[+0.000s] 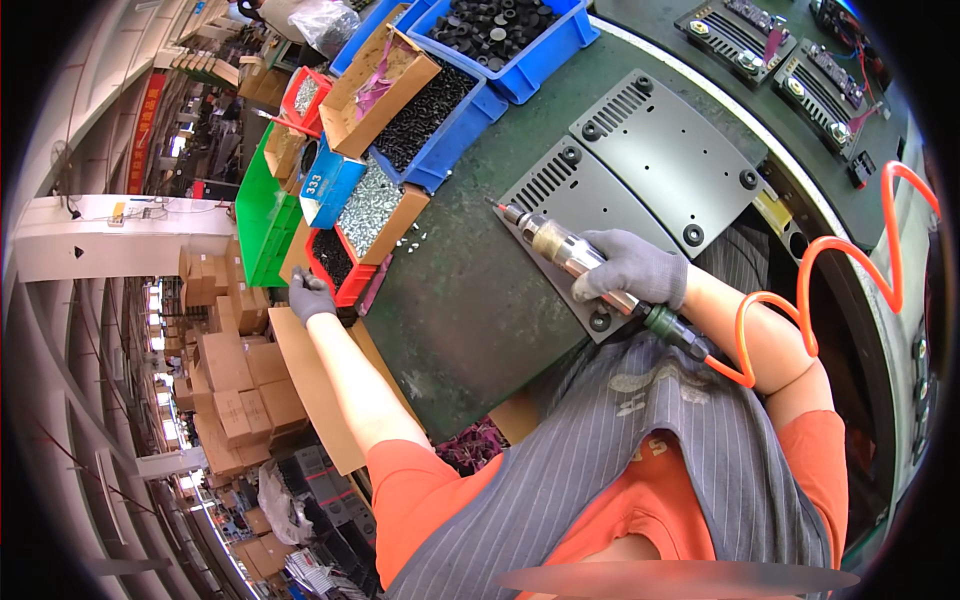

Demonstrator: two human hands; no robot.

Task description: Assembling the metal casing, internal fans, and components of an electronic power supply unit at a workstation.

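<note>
My right hand [632, 270], in a grey glove, is wrapped round a pneumatic screwdriver [565, 248] with an orange coiled hose [822, 243]. The driver slants over a grey slotted metal panel [590, 205], its bit pointing up and left past the panel's edge. A second such panel [672, 150] lies alongside; both carry black round feet at their corners. My gloved left hand [311, 295] is at the near-left edge of a small red bin [350, 287] of black screws. Its fingers are curled together, and whatever they may hold is hidden.
Blue bins [508, 75] of black parts stand at the far side, near a cardboard tray [372, 95] and a box of silvery screws [368, 210]. A green bin [268, 225] tilts at the left. Slotted assemblies [828, 98] sit beyond the pale curved rail [720, 92].
</note>
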